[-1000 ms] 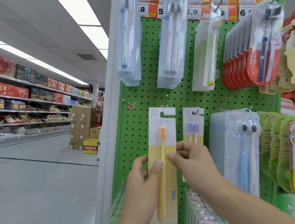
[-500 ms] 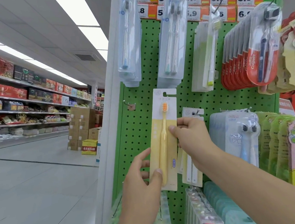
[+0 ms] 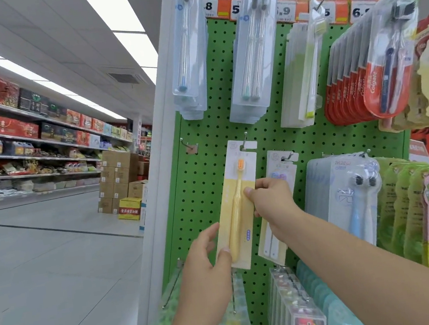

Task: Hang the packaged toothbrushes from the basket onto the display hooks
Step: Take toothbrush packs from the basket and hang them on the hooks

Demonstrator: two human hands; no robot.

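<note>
One yellow toothbrush pack (image 3: 237,206) is hanging upright against the green pegboard (image 3: 204,136), its top slot sitting at a metal hook (image 3: 243,141). The right hand (image 3: 271,204) is pinching the pack's right edge, thumb on the front. The left hand (image 3: 205,260) is gripping the lower left corner, thumb pressing the card. One toothbrush is lying sealed inside. Just beside it, a purple toothbrush pack (image 3: 278,172) is hanging from its own hook.

Bare pegboard (image 3: 210,179) left of yellow pack (image 3: 237,208)
</note>
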